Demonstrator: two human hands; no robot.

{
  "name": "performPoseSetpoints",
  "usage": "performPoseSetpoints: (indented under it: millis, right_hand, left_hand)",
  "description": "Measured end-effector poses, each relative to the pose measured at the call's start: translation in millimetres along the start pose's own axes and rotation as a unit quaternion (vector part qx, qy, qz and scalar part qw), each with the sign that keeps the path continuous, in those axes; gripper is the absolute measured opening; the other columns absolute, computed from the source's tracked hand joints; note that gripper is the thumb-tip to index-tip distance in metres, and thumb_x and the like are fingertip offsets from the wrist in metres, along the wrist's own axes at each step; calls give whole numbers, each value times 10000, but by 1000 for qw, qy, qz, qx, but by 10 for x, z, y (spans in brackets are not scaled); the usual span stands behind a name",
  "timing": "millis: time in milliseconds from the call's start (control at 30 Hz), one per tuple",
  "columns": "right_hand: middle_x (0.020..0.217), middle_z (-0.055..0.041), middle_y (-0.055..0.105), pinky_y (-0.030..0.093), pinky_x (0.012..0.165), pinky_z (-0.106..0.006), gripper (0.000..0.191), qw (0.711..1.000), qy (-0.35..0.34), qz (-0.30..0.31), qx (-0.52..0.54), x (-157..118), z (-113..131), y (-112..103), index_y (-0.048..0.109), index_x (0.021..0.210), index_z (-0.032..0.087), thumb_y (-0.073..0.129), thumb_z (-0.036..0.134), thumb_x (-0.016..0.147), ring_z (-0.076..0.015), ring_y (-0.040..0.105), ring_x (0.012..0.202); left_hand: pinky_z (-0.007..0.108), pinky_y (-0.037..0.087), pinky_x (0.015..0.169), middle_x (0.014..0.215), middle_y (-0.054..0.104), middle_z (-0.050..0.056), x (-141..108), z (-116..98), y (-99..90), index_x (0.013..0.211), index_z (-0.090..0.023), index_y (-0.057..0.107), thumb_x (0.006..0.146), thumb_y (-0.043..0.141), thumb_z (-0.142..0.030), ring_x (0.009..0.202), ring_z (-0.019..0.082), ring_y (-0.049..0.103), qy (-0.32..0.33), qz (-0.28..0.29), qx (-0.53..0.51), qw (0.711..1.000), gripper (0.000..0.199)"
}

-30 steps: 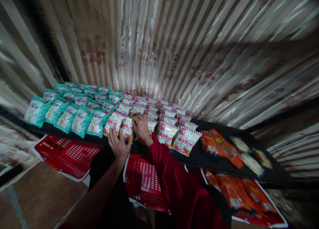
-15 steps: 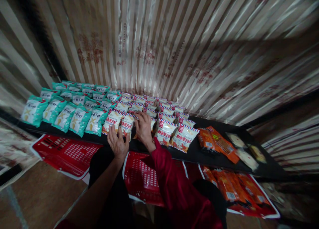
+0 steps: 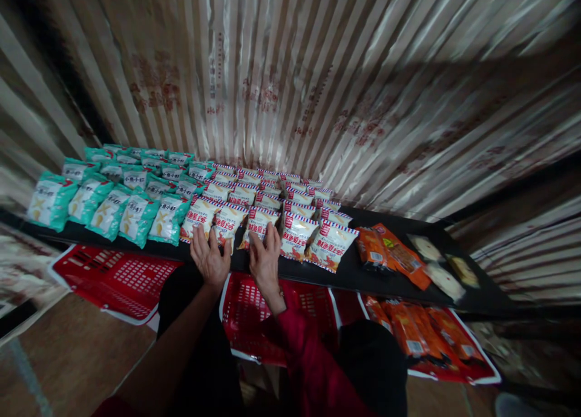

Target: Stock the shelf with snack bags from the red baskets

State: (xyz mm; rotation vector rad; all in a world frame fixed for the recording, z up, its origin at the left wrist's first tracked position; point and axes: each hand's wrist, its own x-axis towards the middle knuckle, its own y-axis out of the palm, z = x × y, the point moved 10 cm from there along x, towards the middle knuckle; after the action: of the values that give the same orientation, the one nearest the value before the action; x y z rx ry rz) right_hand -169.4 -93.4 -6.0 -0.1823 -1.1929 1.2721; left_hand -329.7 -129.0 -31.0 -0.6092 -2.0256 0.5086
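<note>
From the middle of the view, the left hand (image 3: 210, 261) lies at eight o'clock and the right hand (image 3: 266, 264) at seven. The left fingers are spread and extended, resting on the lower front of a striped-edge snack bag (image 3: 202, 212) at nine o'clock; the right fingers, also unclenched, lie against another cream bag (image 3: 258, 218) at eight. Neither hand closes round anything.

Such bags look puffed and are probably very light, soft in the belly and a little slippery, their contents likely crushable. The crimped top edge or both side seams would give a gentler hold than squeezing the middle, and a push could tip a bag into its neighbours.

The fingers cover parts of both fronts, and the bags behind show mostly as upper portions. The teal bags (image 3: 169, 218) at nine o'clock overlap likewise. The black board (image 3: 349, 281) cuts off the red basket (image 3: 245, 299) at seven. At four, the contents of the pale packets (image 3: 445, 282) are too blurred to identify; fine print is unreadable throughout.
</note>
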Motion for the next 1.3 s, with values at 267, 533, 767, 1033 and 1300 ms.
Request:
performPoseSetpoints:
  millis: [267,533,767,1033,1300]
  right_hand:
    - [1575,-74,78,347,1072,-491,371,1000,-4,10,14,-53,51,83,615,1198,219,455,95,886,-286,184,1406]
    - [1560,-73,148,359,1069,-491,349,1000,-16,17,14,-51,59,61,635,1169,229,477,109,881,-279,216,1391]
    - [1557,-49,177,365,1077,-482,388,999,-30,14,15,-91,48,86,611,1209,259,475,103,880,-258,198,1406]
    - [1555,-61,196,364,1080,-472,373,999,-31,12,5,-108,27,104,617,1200,243,496,114,871,-262,214,1403]
    - [1532,-70,243,378,1072,-472,380,999,-39,-3,8,-110,44,61,628,1179,226,492,91,850,-261,232,1388]
  left_hand:
    - [533,269,1071,1456,349,242,4,14,12,1273,-100,492,888,496,-413,1389,338,253,-9,3,9,1000,496]
    - [526,233,1091,1471,332,229,-10,50,55,1280,-107,491,904,458,-414,1404,318,222,-23,20,-12,999,487]
    - [531,237,1090,1487,293,239,-5,-13,16,1340,-91,437,911,439,-418,1415,324,185,-7,8,12,1000,539]
    - [584,220,1086,1517,224,228,-28,-79,-43,1413,-113,351,917,433,-390,1423,341,140,27,3,-6,1000,574]
    - [554,232,1102,1516,252,199,-64,-447,71,1367,-149,442,913,453,-277,1426,324,147,183,57,-2,982,472]
